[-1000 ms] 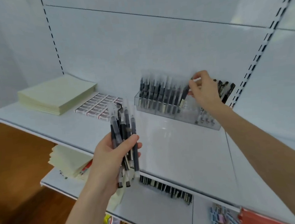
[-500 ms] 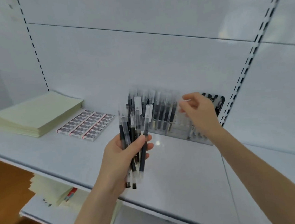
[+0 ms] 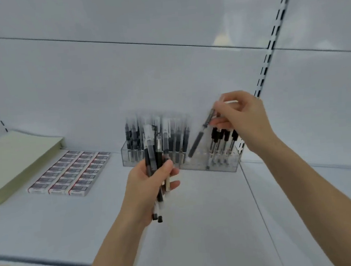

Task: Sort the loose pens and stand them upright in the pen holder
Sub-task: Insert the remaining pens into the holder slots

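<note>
One black pen (image 3: 199, 140) is pinched at its upper end by the thumb and curled fingers of the right hand (image 3: 243, 120). The pen is tilted, and its lower end points down-left into the middle part of the clear pen holder (image 3: 222, 168). Whether the tip touches the holder I cannot tell. This hand is raised above the right part of the holder, with the wrist bent and the forearm coming from the lower right.

The left hand (image 3: 147, 186) is in front of the holder, palm turned inward, with thumb and fingers wrapped around a bundle of pens (image 3: 152, 154) held nearly upright. They are several, but blur prevents an exact count.

The holder stands at the back of the white shelf (image 3: 199, 226), against the wall. In its right part four black-topped pens (image 3: 223, 137) stand upright. In its left part many more pens (image 3: 132, 136) stand, too blurred to count.

To the left lie small labelled packs (image 3: 72, 173) in three columns, and further left one stack of pale green paper (image 3: 13, 159)
</note>
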{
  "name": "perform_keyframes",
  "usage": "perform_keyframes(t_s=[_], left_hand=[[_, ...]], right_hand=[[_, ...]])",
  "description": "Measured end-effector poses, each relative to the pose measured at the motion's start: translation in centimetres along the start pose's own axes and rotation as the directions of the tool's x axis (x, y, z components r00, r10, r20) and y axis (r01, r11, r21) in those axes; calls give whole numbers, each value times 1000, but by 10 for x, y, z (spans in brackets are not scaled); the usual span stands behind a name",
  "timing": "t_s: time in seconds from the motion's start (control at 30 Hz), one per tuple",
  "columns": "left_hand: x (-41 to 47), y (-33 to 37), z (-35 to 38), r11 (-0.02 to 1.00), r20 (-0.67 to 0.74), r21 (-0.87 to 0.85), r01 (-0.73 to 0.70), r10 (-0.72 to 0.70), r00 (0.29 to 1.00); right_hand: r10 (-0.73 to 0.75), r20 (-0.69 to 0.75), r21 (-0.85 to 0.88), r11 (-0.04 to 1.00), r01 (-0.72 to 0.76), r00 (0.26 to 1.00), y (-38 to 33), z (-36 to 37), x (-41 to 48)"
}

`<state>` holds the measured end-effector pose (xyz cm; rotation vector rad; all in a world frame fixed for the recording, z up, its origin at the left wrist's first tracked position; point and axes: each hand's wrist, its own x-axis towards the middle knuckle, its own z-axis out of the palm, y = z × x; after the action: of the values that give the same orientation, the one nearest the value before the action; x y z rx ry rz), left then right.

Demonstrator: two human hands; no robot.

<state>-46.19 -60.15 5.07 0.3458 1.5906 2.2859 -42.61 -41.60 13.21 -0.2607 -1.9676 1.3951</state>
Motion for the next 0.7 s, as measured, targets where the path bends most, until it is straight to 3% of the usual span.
perform_keyframes(t_s=[0.1, 0.33, 0.47, 0.7], left_hand=[[11, 6, -11, 1000, -1, 16, 1, -1, 1000], [26, 11, -26, 999, 101, 34, -7, 3, 995], [32, 14, -31, 1000, 136, 11, 9, -10, 991], [33, 15, -34, 1000, 197, 4, 27, -27, 980]], right_hand=[[-112, -120, -198, 976, 86, 986, 8, 5, 16], [-136, -80, -382, 919, 95, 988, 31, 40, 29], [-107, -65, -445, 893, 67, 992, 38, 48, 35], [76, -4, -525, 848, -67, 997, 59, 60, 26]])
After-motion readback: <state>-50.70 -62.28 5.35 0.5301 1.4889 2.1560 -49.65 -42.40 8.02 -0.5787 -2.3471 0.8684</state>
